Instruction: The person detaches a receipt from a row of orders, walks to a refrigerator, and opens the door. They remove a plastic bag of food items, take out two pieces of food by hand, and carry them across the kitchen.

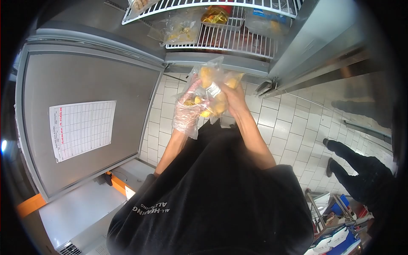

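A clear plastic bag of yellow food pieces (217, 106), with a white printed label (213, 89), is held up between my hands in front of the open fridge. My left hand (187, 111) wears a loose clear plastic glove, its fingers curled against the bag's left side by some yellow pieces. Bare and closed, my right hand (236, 100) grips the bag's right side near the top. The bag and the crinkled glove overlap, hiding part of the left fingers.
White wire shelves (238, 39) ahead carry bagged food (182, 32) and a plastic container (265, 23). An open metal door (87, 89) with a paper chart (83, 129) stands left. Another person's legs (346, 159) are at right, near a loaded rack (335, 221).
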Demonstrator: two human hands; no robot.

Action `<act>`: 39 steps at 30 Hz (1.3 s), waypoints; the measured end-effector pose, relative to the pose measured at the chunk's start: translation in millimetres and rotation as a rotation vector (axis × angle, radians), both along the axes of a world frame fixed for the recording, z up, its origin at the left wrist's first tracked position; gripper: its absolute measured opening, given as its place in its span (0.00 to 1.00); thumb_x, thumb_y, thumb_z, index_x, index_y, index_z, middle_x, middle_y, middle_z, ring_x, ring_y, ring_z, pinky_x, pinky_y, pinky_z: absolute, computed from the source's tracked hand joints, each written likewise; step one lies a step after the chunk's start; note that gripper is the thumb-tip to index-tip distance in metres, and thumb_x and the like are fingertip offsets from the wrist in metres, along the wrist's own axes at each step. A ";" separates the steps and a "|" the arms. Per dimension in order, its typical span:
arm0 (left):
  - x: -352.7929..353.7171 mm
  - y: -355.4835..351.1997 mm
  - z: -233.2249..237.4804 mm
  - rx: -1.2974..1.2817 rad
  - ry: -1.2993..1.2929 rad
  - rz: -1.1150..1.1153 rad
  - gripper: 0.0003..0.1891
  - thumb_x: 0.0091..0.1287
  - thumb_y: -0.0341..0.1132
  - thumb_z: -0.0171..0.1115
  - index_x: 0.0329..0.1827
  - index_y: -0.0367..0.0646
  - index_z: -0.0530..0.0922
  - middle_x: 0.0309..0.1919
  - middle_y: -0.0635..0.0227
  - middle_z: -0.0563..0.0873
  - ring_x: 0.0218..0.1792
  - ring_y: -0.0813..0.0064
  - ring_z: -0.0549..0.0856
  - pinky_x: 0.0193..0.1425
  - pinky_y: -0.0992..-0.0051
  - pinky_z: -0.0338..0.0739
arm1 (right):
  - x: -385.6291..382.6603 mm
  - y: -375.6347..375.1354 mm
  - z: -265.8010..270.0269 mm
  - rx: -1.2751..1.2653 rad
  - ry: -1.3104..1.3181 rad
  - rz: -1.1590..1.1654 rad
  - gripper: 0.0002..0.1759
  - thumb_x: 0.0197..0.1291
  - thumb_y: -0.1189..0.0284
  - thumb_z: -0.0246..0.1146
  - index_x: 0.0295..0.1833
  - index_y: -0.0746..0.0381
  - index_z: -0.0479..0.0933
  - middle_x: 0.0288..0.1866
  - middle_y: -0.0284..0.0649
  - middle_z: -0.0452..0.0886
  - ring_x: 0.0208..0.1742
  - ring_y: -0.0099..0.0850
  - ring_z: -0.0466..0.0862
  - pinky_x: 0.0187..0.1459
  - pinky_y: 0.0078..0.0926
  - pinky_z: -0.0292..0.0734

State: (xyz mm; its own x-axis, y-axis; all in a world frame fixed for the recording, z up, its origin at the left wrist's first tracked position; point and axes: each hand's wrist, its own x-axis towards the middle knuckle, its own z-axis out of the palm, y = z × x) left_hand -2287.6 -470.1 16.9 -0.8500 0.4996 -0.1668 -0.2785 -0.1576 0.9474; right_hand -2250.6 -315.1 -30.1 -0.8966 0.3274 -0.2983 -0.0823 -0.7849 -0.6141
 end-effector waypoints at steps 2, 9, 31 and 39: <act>-2.7 0.7 1.1 -0.059 0.016 -0.036 0.40 0.56 0.21 0.72 0.73 0.34 0.64 0.52 0.61 0.84 0.45 0.72 0.86 0.51 0.75 0.81 | -2.8 -1.6 -4.9 0.031 0.029 0.016 0.14 0.58 0.83 0.64 0.50 0.65 0.74 0.44 0.36 0.81 0.45 0.25 0.83 0.45 0.25 0.80; -3.9 10.9 18.6 -0.241 0.065 -0.056 0.34 0.58 0.23 0.71 0.70 0.37 0.70 0.51 0.64 0.85 0.49 0.77 0.83 0.54 0.76 0.78 | -5.0 -7.6 3.5 0.387 0.037 -0.111 0.22 0.55 0.86 0.62 0.55 0.60 0.69 0.50 0.34 0.76 0.52 0.26 0.78 0.50 0.24 0.76; -17.1 1.2 9.0 -0.024 0.075 -0.208 0.30 0.57 0.25 0.72 0.64 0.40 0.73 0.53 0.65 0.82 0.48 0.73 0.84 0.51 0.73 0.82 | 7.8 -15.8 31.2 0.384 -0.120 -0.041 0.31 0.68 0.64 0.60 0.70 0.66 0.60 0.63 0.46 0.72 0.66 0.35 0.71 0.66 0.32 0.66; -10.3 0.9 -4.5 0.031 -0.365 0.058 0.27 0.54 0.19 0.69 0.60 0.38 0.76 0.48 0.64 0.84 0.47 0.73 0.85 0.50 0.75 0.81 | 32.1 18.0 4.3 0.004 0.091 0.291 0.37 0.66 0.80 0.56 0.77 0.61 0.49 0.66 0.47 0.71 0.66 0.34 0.73 0.67 0.32 0.67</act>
